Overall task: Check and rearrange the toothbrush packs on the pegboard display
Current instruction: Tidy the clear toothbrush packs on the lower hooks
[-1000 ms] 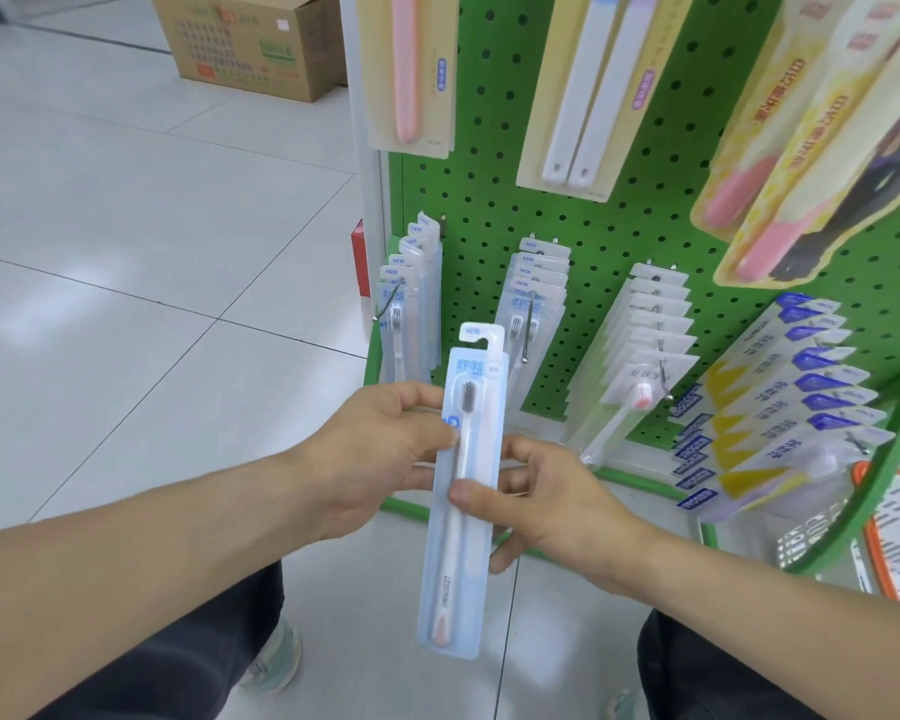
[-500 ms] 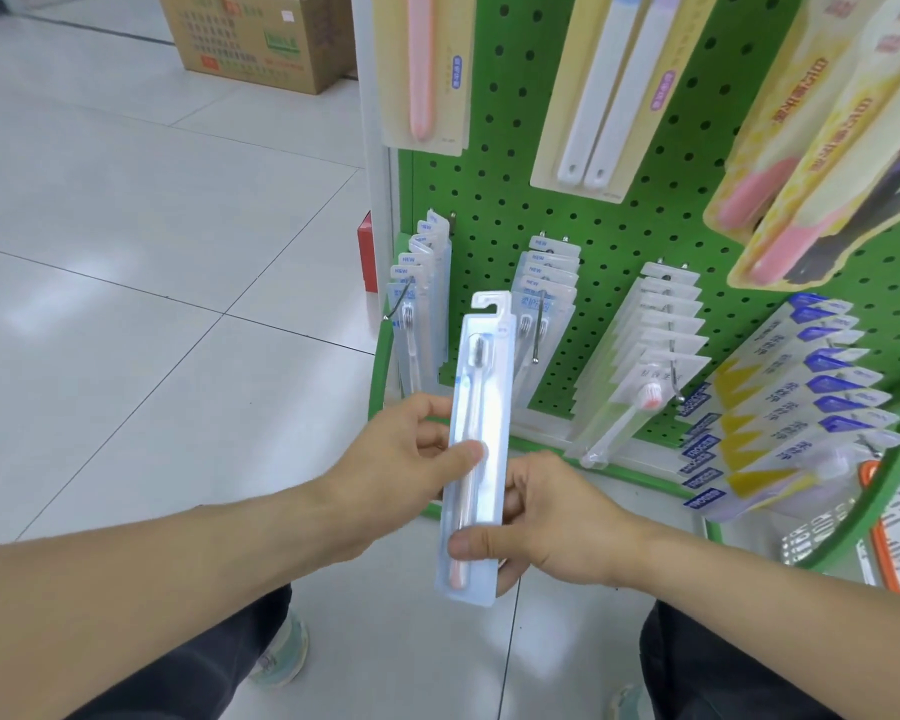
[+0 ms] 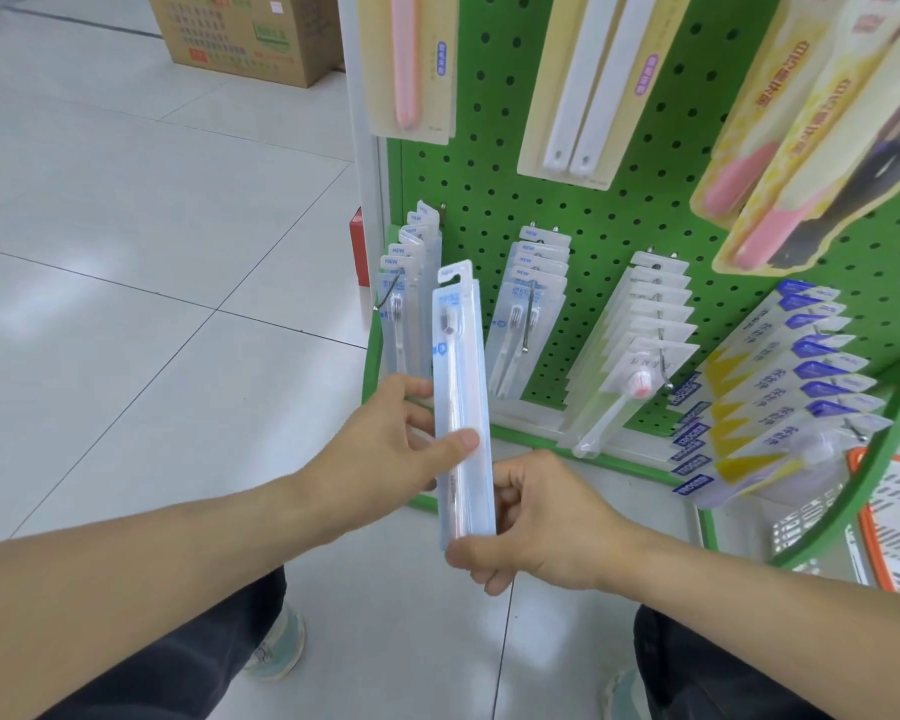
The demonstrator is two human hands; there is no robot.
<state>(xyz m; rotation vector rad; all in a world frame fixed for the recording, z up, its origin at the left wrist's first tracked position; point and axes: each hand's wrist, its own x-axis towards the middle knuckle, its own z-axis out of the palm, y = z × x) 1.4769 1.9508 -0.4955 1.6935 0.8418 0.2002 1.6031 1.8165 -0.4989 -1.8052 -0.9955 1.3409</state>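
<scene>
The person's arms are bare, with no sleeves, watch or rings on show. Both hands, the left hand (image 3: 385, 449) and the right hand (image 3: 541, 522), wear no gloves. The legs are in dark trousers (image 3: 188, 662). One foot wears a pale green and white shoe (image 3: 276, 641) with laces.

A: Pale tiled floor (image 3: 126, 262) stretching away on the left, glossy, dark grout lines crossing it.

B: And a cardboard box (image 3: 245, 33) sits on it at the far top, printed labels on its side.

A: A red box (image 3: 357, 252) pokes out behind the white post.

B: Lower right, a white slatted basket (image 3: 801, 517) beside an orange-rimmed one (image 3: 874, 532).
</scene>
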